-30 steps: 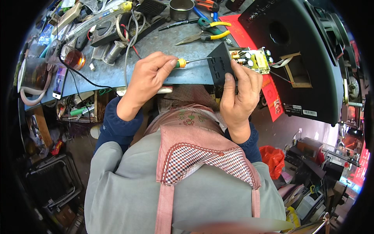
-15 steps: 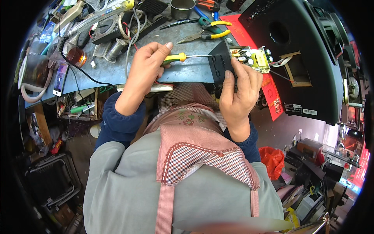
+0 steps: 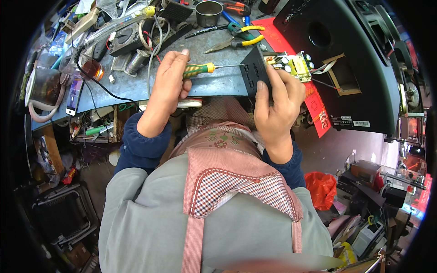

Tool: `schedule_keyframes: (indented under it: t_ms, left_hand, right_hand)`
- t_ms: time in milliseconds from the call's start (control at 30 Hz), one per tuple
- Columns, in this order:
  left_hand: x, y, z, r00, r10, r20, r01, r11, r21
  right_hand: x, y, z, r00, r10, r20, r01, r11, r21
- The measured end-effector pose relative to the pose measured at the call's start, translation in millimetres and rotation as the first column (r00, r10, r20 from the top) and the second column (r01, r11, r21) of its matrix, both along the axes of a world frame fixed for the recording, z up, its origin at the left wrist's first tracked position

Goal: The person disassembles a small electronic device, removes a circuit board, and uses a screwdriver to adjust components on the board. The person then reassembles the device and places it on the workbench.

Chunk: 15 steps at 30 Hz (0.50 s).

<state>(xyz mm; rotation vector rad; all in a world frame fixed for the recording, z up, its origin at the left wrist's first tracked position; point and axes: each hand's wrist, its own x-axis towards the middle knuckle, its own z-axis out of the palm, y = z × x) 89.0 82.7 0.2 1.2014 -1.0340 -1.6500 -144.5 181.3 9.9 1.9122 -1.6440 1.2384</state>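
The black panel stands on edge, pinched in the right hand, thumb in front and fingers over its edge. Left of the panel, the left hand is loosely curled round the screwdriver, whose tip seems to touch the panel's face. With so loose a hold, the tip could slip and scratch it or poke a finger. Right of the panel sit the circuit board and thin wires; a hard tug could pull those loose.
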Motion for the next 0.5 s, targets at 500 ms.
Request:
schedule_keyframes:
  t_ms: [500]
  left_hand:
    - [2.7, 3.5, 2.5, 0.972, -0.033, 0.231, 0.062, 0.991, -0.118]
  right_hand:
    - [72.1, -34.0, -25.5, -0.487, -0.298, 0.821, -0.774, 0.583, -0.248]
